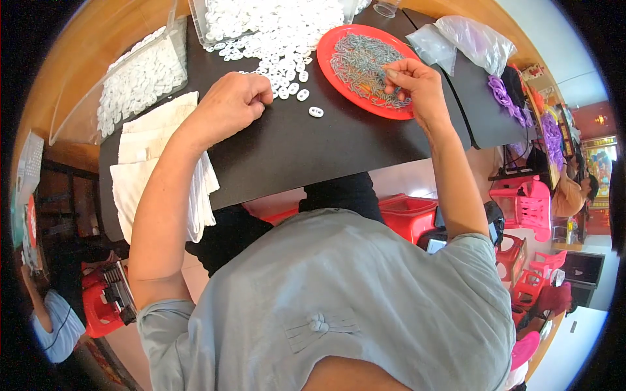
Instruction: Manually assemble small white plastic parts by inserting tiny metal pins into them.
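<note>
Over the far right part of the table, my right hand [420, 88] has thumb and fingers pinched together at a red round tray [331, 77]. The tray holds a heap of thin grey metal pieces [365, 55] that look like screws or nails; whatever sits in the pinch is too small to tell. My left hand [236, 104] is curled closed above the dark table, just left of loose white oval plastic pieces with two holes [280, 72]; its fingertips hide anything held. One such white piece [315, 112] lies apart, between my hands.
White pieces fill a clear bin [140, 81] at left and another container [261, 16] at the back. A folded white cloth [147, 153] hangs over the near left edge. Clear plastic bags [473, 42] lie at far right. Red stools [407, 218] stand below; other people sit farther off.
</note>
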The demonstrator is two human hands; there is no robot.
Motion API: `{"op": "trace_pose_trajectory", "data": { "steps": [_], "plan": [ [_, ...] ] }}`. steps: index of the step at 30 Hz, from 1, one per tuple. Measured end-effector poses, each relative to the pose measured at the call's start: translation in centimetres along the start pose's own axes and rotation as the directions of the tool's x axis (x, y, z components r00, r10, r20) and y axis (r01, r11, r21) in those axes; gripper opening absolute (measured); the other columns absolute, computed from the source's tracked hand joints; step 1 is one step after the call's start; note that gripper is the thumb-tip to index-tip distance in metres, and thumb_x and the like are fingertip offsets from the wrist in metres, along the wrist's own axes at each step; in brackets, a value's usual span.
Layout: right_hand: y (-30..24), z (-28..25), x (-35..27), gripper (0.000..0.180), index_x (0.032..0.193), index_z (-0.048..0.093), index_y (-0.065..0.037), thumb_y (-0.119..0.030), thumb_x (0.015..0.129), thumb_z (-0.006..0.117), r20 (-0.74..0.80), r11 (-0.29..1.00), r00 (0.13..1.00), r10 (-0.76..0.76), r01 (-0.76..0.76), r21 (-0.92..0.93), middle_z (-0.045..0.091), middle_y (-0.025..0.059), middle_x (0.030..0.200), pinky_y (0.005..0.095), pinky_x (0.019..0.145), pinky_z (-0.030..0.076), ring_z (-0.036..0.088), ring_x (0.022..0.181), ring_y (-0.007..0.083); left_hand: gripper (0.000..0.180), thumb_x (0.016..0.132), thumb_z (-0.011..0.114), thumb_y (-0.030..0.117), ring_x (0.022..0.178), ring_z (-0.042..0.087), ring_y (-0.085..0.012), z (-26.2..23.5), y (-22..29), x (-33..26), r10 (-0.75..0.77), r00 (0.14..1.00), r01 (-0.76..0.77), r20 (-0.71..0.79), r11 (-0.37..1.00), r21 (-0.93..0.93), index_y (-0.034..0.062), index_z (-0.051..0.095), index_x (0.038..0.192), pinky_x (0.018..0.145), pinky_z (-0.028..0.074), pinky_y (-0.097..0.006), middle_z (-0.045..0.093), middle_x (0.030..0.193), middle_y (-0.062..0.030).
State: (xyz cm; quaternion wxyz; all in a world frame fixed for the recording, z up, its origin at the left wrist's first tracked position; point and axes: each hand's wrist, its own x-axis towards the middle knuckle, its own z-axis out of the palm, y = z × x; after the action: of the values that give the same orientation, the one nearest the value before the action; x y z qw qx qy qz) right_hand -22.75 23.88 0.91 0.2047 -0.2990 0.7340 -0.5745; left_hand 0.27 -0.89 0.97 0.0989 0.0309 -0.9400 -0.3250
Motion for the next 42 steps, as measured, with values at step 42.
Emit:
{"op": "trace_pose_trajectory", "data": {
  "steps": [42],
  "plan": [
    [-7.3,15.1,0.7,0.009,0.093,0.067,0.000,-0.006,0.087,0.064,0.251,0.946,0.935,-0.251,0.182,0.268,0.064,0.0018,0.075,0.0175,0.057,0.036,0.054,0.068,0.0048,0.015,0.085,0.064,0.012,0.052,0.052,-0.0111,-1.8,0.0,-0.2,-0.272,0.957,-0.015,-0.106,0.318,-0.948,-0.0033,0.065,0.083,0.039,0.034,-0.021,0.060,0.068,-0.0083]
  ]
}}
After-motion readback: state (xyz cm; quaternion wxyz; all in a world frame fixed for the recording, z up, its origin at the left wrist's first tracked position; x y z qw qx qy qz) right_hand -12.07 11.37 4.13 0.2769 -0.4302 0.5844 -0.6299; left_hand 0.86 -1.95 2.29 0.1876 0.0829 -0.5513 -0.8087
